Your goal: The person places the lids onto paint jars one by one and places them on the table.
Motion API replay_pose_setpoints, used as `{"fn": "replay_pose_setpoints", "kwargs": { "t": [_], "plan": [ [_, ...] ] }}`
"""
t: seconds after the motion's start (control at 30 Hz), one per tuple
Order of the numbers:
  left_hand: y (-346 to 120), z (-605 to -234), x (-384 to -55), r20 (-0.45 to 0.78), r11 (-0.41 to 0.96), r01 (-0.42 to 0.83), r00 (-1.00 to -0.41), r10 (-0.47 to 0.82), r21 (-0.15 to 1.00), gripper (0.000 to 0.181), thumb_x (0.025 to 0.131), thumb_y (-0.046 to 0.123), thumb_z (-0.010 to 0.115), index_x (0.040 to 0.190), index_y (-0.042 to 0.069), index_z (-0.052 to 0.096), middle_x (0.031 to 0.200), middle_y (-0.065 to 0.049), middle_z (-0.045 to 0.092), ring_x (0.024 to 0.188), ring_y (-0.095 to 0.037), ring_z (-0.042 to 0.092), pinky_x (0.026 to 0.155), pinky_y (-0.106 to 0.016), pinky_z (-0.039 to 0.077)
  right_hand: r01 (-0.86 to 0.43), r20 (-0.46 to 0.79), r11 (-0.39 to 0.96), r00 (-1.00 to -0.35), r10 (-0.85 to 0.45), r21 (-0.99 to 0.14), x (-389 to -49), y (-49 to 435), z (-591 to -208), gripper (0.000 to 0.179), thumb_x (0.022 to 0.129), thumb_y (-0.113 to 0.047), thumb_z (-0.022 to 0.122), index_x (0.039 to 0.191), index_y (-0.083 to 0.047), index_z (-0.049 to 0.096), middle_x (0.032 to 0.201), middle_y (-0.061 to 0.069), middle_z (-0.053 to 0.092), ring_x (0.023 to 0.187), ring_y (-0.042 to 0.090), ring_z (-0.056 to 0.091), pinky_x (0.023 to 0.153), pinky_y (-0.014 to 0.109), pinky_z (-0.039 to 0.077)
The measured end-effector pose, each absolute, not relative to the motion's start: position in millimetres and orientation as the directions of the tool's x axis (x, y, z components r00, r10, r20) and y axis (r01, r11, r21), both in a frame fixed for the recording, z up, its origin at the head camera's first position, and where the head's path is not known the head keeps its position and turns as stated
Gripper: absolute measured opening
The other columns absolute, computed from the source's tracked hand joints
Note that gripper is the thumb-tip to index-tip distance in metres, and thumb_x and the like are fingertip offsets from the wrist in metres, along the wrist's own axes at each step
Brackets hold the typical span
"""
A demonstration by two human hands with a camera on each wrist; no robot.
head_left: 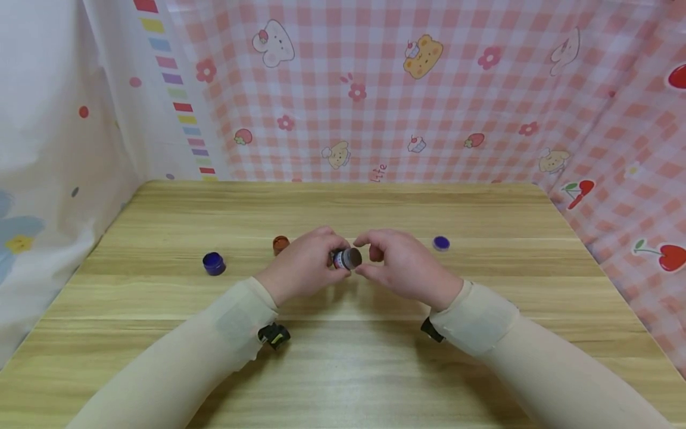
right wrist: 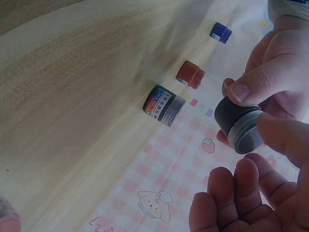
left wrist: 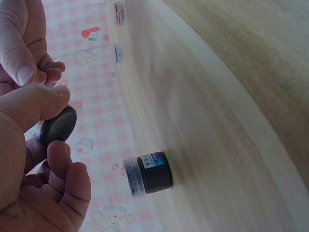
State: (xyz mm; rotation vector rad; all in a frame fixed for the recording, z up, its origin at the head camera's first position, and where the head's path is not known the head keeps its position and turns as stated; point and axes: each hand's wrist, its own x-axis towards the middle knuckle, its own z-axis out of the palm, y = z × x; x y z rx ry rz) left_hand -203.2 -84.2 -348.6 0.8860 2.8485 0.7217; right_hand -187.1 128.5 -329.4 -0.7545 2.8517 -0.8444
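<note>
In the head view my left hand [head_left: 308, 262] grips a small dark paint jar [head_left: 347, 258], tilted so its clear ridged lid points right. Thumb and fingers pinch the jar's body in the right wrist view, above the table. My right hand [head_left: 404, 262] is close beside the lid, thumb and fingers loosely bent and spread around it, with a small gap visible in the head view. From the right wrist, its thumb overlaps the lid's edge. A second dark jar [right wrist: 163, 106], lidded and labelled, stands on the table; my left hand hides it in the head view.
An orange-brown jar [head_left: 280, 245] stands just behind my left hand, and a purple jar [head_left: 214, 263] without its lid is farther left. A purple lid [head_left: 441, 243] lies right of my right hand. Patterned cloth [head_left: 321, 89] surrounds the wooden table [head_left: 343, 369] at back and sides.
</note>
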Motion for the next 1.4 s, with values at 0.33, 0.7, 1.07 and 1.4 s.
{"fn": "replay_pose_setpoints", "kwargs": {
  "t": [0.33,0.7,1.07,1.4],
  "plan": [
    [-83.2,-348.4,-202.8,0.065,0.724,0.523,-0.828,0.558,0.449,0.025,0.095,0.026,0.076,0.115,0.012,0.074,0.104,0.0,0.062,0.089,-0.014,0.057,0.08,-0.03,0.051,-0.424,0.059,0.731,-0.882,-0.468,-0.534,-187.4,128.1,-330.7,0.032,0.094,-0.025,0.081,0.12,-0.01,0.072,0.086,0.001,0.062,0.073,0.015,0.053,0.068,0.03,0.045],
    [-82.0,-348.6,-202.9,0.073,0.72,0.525,-0.827,0.557,0.454,0.026,0.095,0.026,0.076,0.116,0.011,0.074,0.103,0.0,0.062,0.087,-0.014,0.057,0.078,-0.03,0.05,-0.437,0.071,0.721,-0.876,-0.478,-0.538,-187.3,128.5,-331.3,0.028,0.094,-0.025,0.082,0.117,-0.013,0.073,0.084,0.0,0.059,0.072,0.014,0.051,0.066,0.03,0.043],
    [-82.0,-350.1,-203.4,0.068,0.722,0.515,-0.833,0.55,0.462,0.026,0.095,0.027,0.077,0.117,0.012,0.074,0.104,0.001,0.062,0.088,-0.014,0.058,0.081,-0.03,0.051,-0.438,0.069,0.735,-0.878,-0.474,-0.518,-186.9,127.7,-329.1,0.031,0.092,-0.023,0.083,0.119,-0.013,0.072,0.084,0.0,0.06,0.072,0.014,0.051,0.067,0.03,0.044],
    [-82.2,-348.5,-203.4,0.073,0.719,0.519,-0.831,0.552,0.462,0.027,0.095,0.027,0.076,0.117,0.012,0.074,0.103,0.001,0.062,0.088,-0.014,0.057,0.081,-0.031,0.05,-0.429,0.061,0.737,-0.881,-0.469,-0.523,-187.8,127.4,-328.0,0.038,0.092,-0.024,0.083,0.125,-0.01,0.071,0.082,-0.001,0.06,0.07,0.013,0.051,0.067,0.029,0.044]
  ]
}}
